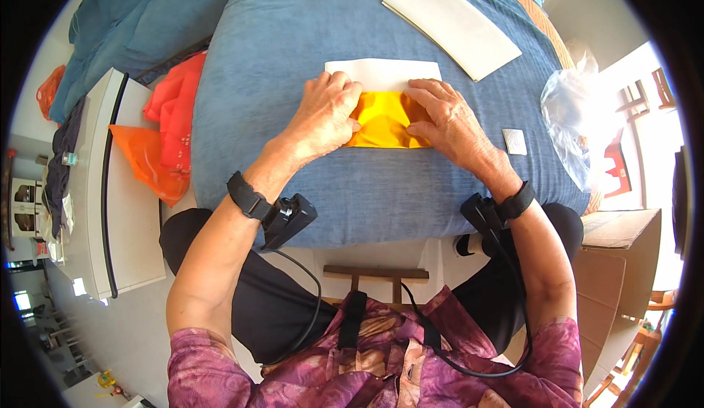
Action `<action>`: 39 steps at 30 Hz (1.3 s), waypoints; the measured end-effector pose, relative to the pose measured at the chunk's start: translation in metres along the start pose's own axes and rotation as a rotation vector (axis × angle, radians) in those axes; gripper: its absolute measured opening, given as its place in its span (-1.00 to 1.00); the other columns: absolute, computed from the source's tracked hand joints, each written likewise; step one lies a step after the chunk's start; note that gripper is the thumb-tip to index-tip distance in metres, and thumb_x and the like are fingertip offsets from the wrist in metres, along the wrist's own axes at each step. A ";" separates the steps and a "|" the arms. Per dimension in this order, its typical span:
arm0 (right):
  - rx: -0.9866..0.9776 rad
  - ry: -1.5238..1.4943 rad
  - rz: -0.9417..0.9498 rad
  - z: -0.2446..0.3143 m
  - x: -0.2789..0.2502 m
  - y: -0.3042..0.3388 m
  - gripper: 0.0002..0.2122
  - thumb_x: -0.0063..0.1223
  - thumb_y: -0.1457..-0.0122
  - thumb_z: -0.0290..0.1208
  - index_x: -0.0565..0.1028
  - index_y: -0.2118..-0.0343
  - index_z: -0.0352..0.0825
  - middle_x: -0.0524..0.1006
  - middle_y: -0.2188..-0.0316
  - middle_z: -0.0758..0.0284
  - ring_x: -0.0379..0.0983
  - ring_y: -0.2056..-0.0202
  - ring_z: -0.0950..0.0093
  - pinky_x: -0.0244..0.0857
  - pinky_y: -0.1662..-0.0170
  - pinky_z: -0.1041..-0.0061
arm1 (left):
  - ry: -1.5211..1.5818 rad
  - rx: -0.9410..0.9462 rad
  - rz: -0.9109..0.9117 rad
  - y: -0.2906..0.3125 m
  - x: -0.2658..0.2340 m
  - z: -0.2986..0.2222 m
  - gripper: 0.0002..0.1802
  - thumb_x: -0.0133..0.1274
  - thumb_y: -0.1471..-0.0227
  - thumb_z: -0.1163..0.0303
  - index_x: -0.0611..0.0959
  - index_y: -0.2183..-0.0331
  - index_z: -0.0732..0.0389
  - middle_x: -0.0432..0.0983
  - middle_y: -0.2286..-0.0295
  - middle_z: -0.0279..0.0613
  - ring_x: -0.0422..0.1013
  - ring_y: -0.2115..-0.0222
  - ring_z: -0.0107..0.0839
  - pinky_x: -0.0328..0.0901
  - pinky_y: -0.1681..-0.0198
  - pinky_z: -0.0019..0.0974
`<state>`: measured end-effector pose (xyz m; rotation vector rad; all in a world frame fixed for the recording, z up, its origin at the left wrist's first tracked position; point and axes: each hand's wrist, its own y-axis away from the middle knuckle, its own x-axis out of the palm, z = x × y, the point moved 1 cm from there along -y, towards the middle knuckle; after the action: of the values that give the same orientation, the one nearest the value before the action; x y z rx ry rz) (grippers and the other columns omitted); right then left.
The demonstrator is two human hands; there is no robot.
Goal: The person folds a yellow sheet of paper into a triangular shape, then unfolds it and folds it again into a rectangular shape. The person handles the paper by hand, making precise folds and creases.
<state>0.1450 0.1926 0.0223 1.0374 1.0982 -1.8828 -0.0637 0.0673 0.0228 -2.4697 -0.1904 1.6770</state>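
A shiny golden-yellow sheet (384,120) lies in front of me on the blue-covered bed, its middle slightly bulged. My left hand (328,109) grips its left edge with curled fingers, thumb against the yellow face. At the right edge, my right hand (444,118) holds it the same way, thumb pressed on the surface. Behind the yellow part a white sheet or stack (383,72) shows between my hands; whether the two are joined I cannot tell. Farther right lies a thick white rectangular stack of sheets (452,30).
A small white square piece (515,142) lies right of my right hand, near a clear plastic bag (568,115). Red cloth (174,111) and an orange bag (149,162) hang at the left by a white cabinet (132,247). A cardboard box (612,276) stands at the right.
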 end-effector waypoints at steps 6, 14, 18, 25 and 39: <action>0.048 -0.023 0.075 -0.005 -0.006 -0.006 -0.50 0.33 0.01 -0.39 0.52 -0.04 -0.38 0.50 0.08 0.15 0.38 -0.03 0.19 0.24 -0.18 0.24 | 0.037 -0.034 -0.056 0.000 -0.005 0.000 -0.47 0.37 0.21 0.49 0.61 0.10 0.26 0.45 0.11 -0.11 0.31 0.03 -0.11 0.14 -0.15 -0.11; 0.035 0.078 -0.006 0.001 -0.011 -0.006 -0.58 0.41 0.11 -0.42 0.56 0.13 -0.29 0.43 0.23 0.25 0.37 0.12 0.29 0.29 -0.01 0.32 | -0.079 0.090 -0.157 0.005 -0.008 -0.003 -0.63 0.38 0.22 0.50 0.57 0.31 0.21 0.48 0.26 -0.18 0.34 0.16 -0.16 0.17 0.03 -0.11; 0.009 0.134 -0.071 0.007 -0.013 -0.004 -0.69 0.41 0.10 -0.45 0.53 0.27 -0.26 0.44 0.31 0.32 0.39 0.18 0.33 0.31 0.06 0.34 | -0.104 0.163 -0.253 0.007 -0.009 -0.006 -0.67 0.36 0.21 0.54 0.53 0.37 0.18 0.46 0.34 -0.21 0.35 0.22 -0.16 0.16 0.04 -0.12; -0.095 0.238 -0.165 0.016 -0.013 0.006 -0.78 0.35 -0.01 -0.49 0.44 0.41 -0.23 0.42 0.47 0.40 0.40 0.34 0.40 0.27 0.19 0.36 | -0.157 0.291 -0.362 0.017 -0.009 -0.017 -0.67 0.31 0.22 0.65 0.49 0.44 0.16 0.38 0.43 -0.24 0.34 0.30 -0.18 0.20 0.07 -0.13; -0.173 0.223 -0.159 0.028 -0.024 0.032 -0.80 0.30 0.01 -0.54 0.43 0.44 -0.20 0.42 0.46 0.41 0.40 0.34 0.41 0.23 0.20 0.39 | -0.210 0.292 -0.346 0.049 -0.010 -0.033 -0.72 0.26 0.25 0.69 0.51 0.50 0.17 0.35 0.48 -0.27 0.33 0.35 -0.24 0.21 0.10 -0.16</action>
<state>0.1749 0.1588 0.0415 1.1072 1.4834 -1.7857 -0.0362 0.0160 0.0346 -1.9237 -0.3465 1.6718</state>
